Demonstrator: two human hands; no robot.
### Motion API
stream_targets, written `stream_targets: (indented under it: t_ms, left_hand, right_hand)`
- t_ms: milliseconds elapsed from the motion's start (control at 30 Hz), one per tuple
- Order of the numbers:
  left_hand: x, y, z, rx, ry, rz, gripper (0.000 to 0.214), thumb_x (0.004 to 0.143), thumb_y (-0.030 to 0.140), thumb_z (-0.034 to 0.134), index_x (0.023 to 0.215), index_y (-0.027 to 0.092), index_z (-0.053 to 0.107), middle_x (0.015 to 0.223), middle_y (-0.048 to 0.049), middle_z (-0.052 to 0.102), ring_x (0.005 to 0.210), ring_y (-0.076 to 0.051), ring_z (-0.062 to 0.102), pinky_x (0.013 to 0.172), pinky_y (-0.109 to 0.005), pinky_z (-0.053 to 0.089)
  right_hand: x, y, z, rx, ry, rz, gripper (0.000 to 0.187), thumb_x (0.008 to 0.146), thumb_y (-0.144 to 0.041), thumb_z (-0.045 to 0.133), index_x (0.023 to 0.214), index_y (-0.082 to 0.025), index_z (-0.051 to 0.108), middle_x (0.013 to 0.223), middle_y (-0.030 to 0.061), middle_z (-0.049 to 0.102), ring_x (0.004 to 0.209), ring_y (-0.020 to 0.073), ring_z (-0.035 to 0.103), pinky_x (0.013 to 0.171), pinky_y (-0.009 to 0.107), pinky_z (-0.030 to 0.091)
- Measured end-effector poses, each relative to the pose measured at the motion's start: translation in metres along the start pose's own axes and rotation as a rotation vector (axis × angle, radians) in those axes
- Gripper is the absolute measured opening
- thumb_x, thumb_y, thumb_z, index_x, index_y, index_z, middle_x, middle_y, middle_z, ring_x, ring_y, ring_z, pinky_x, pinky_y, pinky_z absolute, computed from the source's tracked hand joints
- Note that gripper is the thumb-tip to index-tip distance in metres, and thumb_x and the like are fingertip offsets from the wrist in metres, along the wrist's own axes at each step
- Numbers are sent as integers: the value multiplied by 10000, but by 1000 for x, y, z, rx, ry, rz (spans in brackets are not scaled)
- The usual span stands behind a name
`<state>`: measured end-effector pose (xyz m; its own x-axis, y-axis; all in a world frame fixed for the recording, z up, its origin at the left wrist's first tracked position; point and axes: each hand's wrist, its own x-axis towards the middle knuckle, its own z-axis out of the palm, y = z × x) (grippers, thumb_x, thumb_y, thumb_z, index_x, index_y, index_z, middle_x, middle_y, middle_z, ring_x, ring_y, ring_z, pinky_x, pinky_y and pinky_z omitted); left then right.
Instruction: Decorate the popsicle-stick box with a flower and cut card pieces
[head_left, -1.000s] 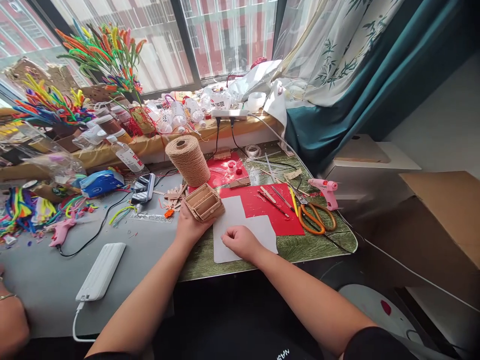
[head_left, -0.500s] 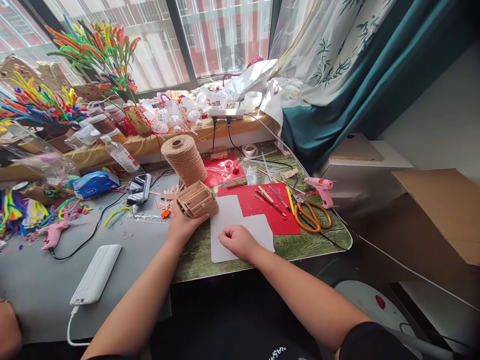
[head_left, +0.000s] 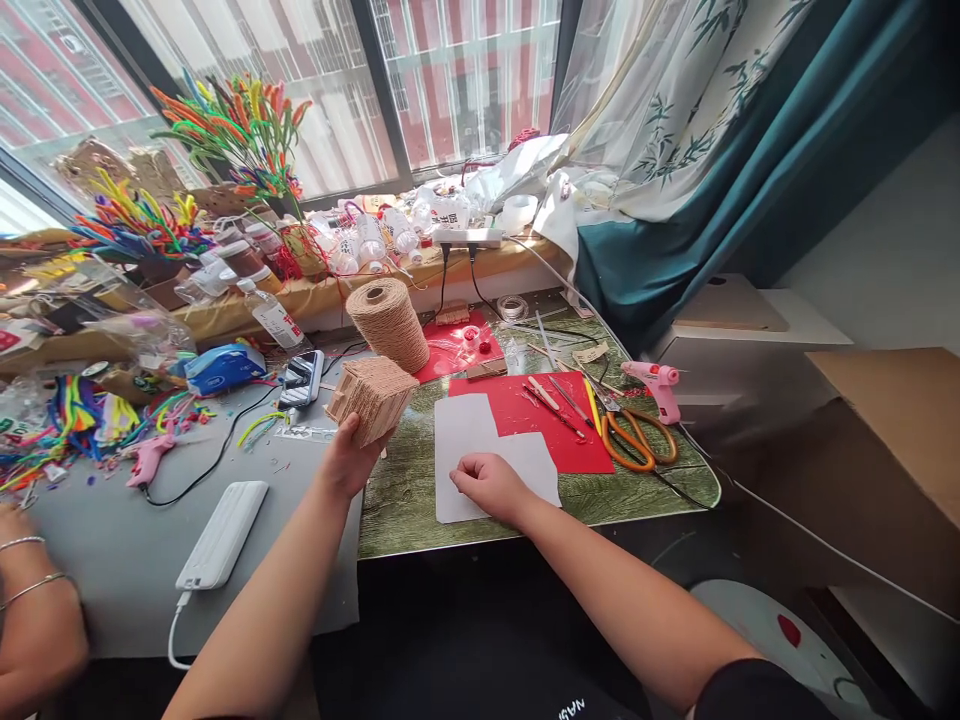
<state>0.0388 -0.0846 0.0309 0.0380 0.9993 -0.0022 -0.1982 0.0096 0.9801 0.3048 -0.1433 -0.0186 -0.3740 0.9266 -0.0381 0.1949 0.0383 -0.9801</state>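
My left hand [head_left: 354, 458] is closed around a small box of wooden craft sticks [head_left: 379, 393], tilted up off the table. Rows of brown twine cover its top and the side facing me. On two white paper sheets [head_left: 461, 430], my right hand [head_left: 491, 483] rests in a loose fist, and nothing shows in it. Just behind the box stands a large spool of twine [head_left: 390, 325]. A red sheet [head_left: 517, 400] lies beyond my right hand, with a pencil [head_left: 571, 400], sticks and a yellow pen [head_left: 592, 403] on it. Orange-handled scissors [head_left: 637, 440] lie at its right edge.
A pink glue gun [head_left: 658, 385] stands at the table's right edge, its cord trailing off. Left are a white power bank [head_left: 223, 535], a phone [head_left: 302, 378] and another glue gun [head_left: 152, 458]. Another person's arm [head_left: 37, 620] enters at lower left. Bottles crowd the sill.
My left hand has turned the box, so its open slatted side no longer faces me and the twine-covered faces show. My right hand stays on the paper. The other person's arm shows more.
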Motion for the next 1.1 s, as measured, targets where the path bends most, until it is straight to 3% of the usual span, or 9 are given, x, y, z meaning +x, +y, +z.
stream_targets:
  t_ms: [167,267,367,533,767,867,933,1033,1100]
  left_hand:
    - [-9,3,24,63,-110,-12,894,861,776,509,1582,271,354,1632,-128,437,1470,-321,474,1145,-534,480]
    - [-15,1,39,24,-179,-41,913,865,808,445,1592,268,325,1656,-120,399,1487,-315,454,1164,-530,463]
    - [-21,-1,53,4,-232,-92,952,848,847,409,1590,257,333,1641,-125,419,1475,-324,469,1158,-542,464]
    - [-23,-8,68,-163,-355,-186,871,857,789,472,1533,241,432,1557,-131,531,1442,-371,501,1153,-603,442]
    - [-19,-17,68,-262,-492,-340,783,806,643,686,1446,213,547,1402,-149,658,1325,-414,598,1081,-618,494]
    - [-13,-17,69,-222,-410,-355,690,836,634,675,1379,217,592,1315,-143,701,1250,-372,652,1051,-575,522]
    - [-12,-17,68,-133,-238,-319,609,882,668,598,1263,196,645,1253,-145,717,1172,-333,688,1033,-545,536]
    - [-24,-20,59,198,69,-131,513,905,665,556,1080,200,680,1129,-130,729,1051,-308,706,994,-543,546]
    - [-43,-24,53,543,36,53,390,901,589,614,1047,238,697,1072,-105,729,1058,-319,689,1011,-550,528]
  right_hand:
    - [-5,-2,-3,311,42,-4,271,866,-460,643,805,-200,604,657,-49,525,581,114,443,587,262,361]
    - [-3,-9,-12,552,232,20,286,859,-489,660,924,-220,586,673,-55,532,505,104,428,516,260,366]
    - [1,-21,-26,706,410,-9,361,825,-475,726,1064,-229,610,924,21,659,717,149,616,654,290,504]
    - [-2,-43,-44,812,105,20,611,841,-647,673,1319,-272,609,1393,106,631,1259,284,617,992,436,535]
    - [-5,-53,-46,704,-82,-46,807,737,-642,756,1402,-229,562,1312,120,684,1236,339,632,987,474,544]
    - [0,-49,-46,663,-25,-58,748,743,-592,756,1363,-215,576,1294,119,685,1230,335,633,1008,471,534]
    - [4,-44,-47,611,140,-98,712,756,-547,756,1354,-216,555,1343,118,654,1253,321,612,1040,459,515]
    - [9,-37,-48,431,423,-161,773,754,-505,791,1394,-235,452,1375,127,606,1223,295,609,1034,441,513]
    - [10,-32,-48,236,521,-201,831,745,-495,816,1418,-245,395,1389,141,562,1187,286,611,1011,445,524]
